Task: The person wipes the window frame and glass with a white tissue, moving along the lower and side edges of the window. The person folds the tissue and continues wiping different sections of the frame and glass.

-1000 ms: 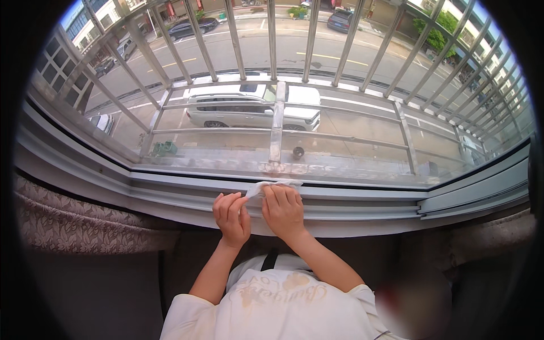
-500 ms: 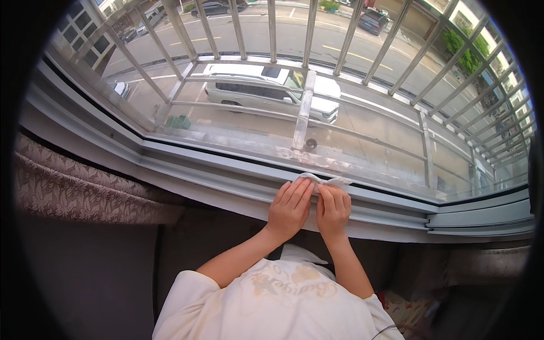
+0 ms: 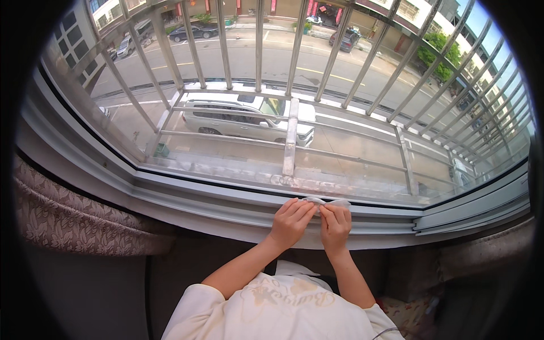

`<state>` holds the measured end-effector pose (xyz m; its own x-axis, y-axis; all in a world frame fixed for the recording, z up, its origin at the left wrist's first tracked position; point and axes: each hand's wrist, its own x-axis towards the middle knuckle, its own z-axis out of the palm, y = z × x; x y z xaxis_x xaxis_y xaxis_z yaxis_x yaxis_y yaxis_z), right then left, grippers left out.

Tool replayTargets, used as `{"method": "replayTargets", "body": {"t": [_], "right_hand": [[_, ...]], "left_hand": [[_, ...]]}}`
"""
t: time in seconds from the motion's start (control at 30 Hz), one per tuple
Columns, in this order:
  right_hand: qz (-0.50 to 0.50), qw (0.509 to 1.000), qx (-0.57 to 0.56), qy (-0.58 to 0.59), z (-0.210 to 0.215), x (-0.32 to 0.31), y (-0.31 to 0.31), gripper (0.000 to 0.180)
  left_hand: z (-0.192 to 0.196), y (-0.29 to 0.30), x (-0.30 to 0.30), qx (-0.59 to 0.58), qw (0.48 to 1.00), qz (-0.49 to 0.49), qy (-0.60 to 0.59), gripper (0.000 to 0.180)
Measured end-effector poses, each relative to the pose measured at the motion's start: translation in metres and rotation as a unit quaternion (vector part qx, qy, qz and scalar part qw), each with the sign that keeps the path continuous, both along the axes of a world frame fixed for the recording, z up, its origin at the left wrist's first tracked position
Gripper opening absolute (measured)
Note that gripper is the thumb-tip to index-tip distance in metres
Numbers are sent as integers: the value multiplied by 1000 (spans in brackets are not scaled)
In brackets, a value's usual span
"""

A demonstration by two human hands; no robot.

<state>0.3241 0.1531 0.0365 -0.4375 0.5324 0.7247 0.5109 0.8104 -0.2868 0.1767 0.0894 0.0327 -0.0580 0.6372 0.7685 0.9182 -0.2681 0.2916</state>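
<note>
A thin white wipe (image 3: 340, 202), crumpled and partly hidden by fingers, lies against the lower window frame (image 3: 226, 203). My left hand (image 3: 290, 224) pinches its left part, with the fingers bent and pressed together. Close beside it, my right hand (image 3: 335, 228) grips the wipe between thumb and fingers. Both hands sit at the frame's inner edge, just below the glass, and a small gap parts them.
Beyond the glass stand metal security bars (image 3: 290, 136). A white car (image 3: 232, 119) is parked outside below, beside a street. Patterned curtains (image 3: 85, 212) hang at the left, and a fabric (image 3: 481, 255) hangs at the right.
The view has tilted up, so more street shows. Both hands stay close together at the frame; the wipe looks more bunched, and the fingers are more curled around it.
</note>
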Motion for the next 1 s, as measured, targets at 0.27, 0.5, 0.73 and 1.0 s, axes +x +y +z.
{"method": "replayTargets", "body": {"t": [0.27,0.5,0.73,1.0], "right_hand": [[72,997,18,-7,6,-69,-24,25],[179,983,31,-32,9,-155,-50,32],[224,971,49,-63,4,-211,-71,37],[210,977,10,-47,8,-166,-55,34]], "left_hand": [[0,-38,-65,-4,998,62,0,18],[2,-85,-143,-8,985,173,16,15],[4,-112,-184,-14,967,256,-3,11],[2,-91,-141,-24,976,215,-5,13]]}}
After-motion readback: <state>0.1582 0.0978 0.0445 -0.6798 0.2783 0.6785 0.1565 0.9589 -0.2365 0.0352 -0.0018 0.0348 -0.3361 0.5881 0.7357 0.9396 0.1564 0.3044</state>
